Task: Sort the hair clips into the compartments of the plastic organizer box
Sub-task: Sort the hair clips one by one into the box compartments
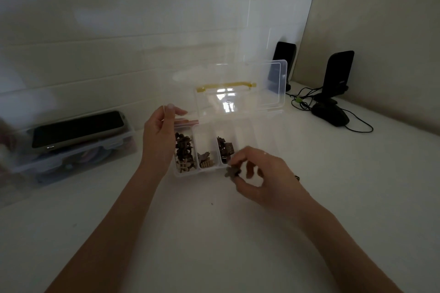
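Right hand (266,173) pinches a small grey flower-shaped hair clip (231,172) at the clear plastic organizer box (188,175), near its front rim. Left hand (159,135) rests relaxed against the box's left wall. Clips inside blur together, dim.

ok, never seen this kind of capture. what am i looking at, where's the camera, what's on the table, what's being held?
One picture, from a wide-angle camera on a person's head, looking forward and down at their bare hands; there is no robot. On the white table stands a clear plastic organizer box, lid open, with dark and tan hair clips in three compartments. The right hand pinches one small dark hair clip at the box's near edge. The left hand rests by the box's left side. Left: a phone on another box. Right: two speakers and a mouse.
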A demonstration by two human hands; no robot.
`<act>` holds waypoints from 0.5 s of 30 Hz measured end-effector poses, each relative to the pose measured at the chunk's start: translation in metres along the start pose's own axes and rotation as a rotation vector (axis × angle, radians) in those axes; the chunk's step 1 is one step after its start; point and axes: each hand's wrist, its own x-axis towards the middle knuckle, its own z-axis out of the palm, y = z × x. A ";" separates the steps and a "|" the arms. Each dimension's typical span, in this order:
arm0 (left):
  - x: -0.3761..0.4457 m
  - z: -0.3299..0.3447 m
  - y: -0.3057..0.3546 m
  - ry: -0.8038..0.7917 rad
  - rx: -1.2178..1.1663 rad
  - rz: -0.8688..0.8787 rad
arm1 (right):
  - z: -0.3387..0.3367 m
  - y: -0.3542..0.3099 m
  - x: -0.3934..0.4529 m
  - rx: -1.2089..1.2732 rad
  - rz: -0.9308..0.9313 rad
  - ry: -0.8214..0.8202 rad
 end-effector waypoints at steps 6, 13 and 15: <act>-0.002 -0.003 -0.001 -0.008 0.004 0.002 | 0.020 -0.045 0.046 -0.100 -0.164 0.136; -0.004 -0.003 0.001 0.004 -0.034 -0.020 | 0.055 -0.035 0.082 -0.363 -0.204 0.334; -0.004 -0.002 0.003 0.013 -0.027 -0.030 | 0.062 -0.028 0.081 -0.356 -0.212 0.334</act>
